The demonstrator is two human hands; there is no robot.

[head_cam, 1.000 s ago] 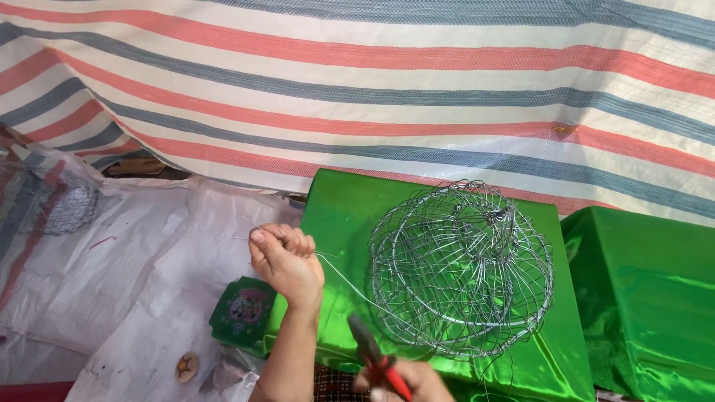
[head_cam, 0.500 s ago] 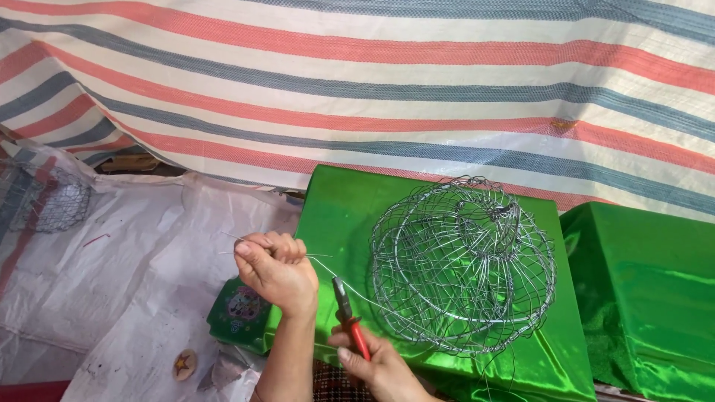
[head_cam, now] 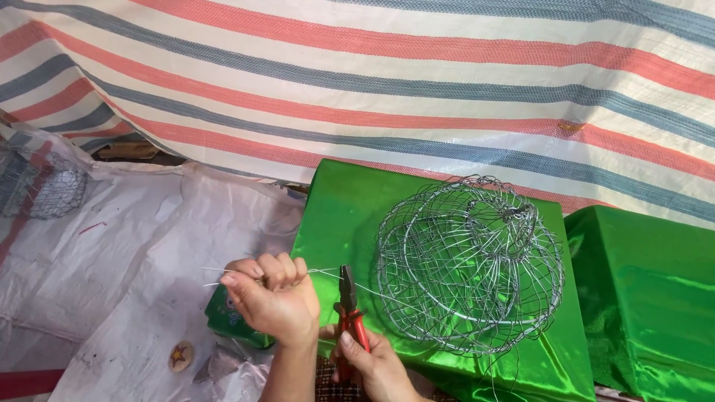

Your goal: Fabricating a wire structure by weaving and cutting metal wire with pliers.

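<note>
Here, nearest the camera, the right hand (head_cam: 372,361) is wrapped around the red handles of a pair of pliers (head_cam: 348,305), fingers closed on them, with the dark nose pointing up at a thin wire (head_cam: 335,274). The nose sits right at the wire; whether it already bites is too fine to tell. Just left of it, the left hand (head_cam: 272,296) is a closed fist gripping the same wire, knuckles up, forearm rising from the bottom edge, and 2 short wire tails stick out past the thumb side. From the fist the wire runs taut to the right into a round wire basket (head_cam: 469,264).

To work this strand well, I judge the fist should keep the wire straight and tight while the pliers meet it square, close to the fist, so it neither slips nor kinks.

The basket, a cage of many silver loops, rests on a worktop draped in shiny green cloth (head_cam: 350,201). A second green-covered block (head_cam: 648,290) stands just beside it on the right. Under the left hand lies a green packet (head_cam: 227,321), on white plastic sheeting (head_cam: 126,246) with a small round wooden disc (head_cam: 180,356). Farther off at the left edge sits a bundle of wire mesh (head_cam: 52,190), and a striped tarpaulin (head_cam: 387,82) fills the background.
</note>
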